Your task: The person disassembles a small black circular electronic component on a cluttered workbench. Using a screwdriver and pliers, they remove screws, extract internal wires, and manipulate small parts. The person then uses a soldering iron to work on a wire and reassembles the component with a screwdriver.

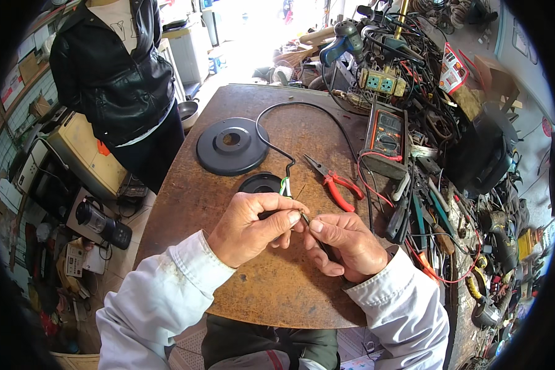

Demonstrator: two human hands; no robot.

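My left hand [256, 225] pinches thin wire ends [301, 212] between thumb and fingers. My right hand [342, 243], just beside it, is closed on a black cable [307, 219], its thumb near the tip. Behind my left hand, a black cord [288, 161] ends in green and white wires [284, 185] over a small black round base [257, 183], partly hidden by that hand. A larger black disc [231, 161] with a central hole lies behind them. Red-handled needle-nose pliers [339, 194] lie open on the worn wooden table [172, 228], beyond my right hand.
A person [117, 92] in a black jacket stands at the left. A multimeter [388, 132], a pile of cutters and tools [428, 216], tangled cables and a drill [342, 43] crowd the right. A blender [102, 225] and appliances stand low at the left.
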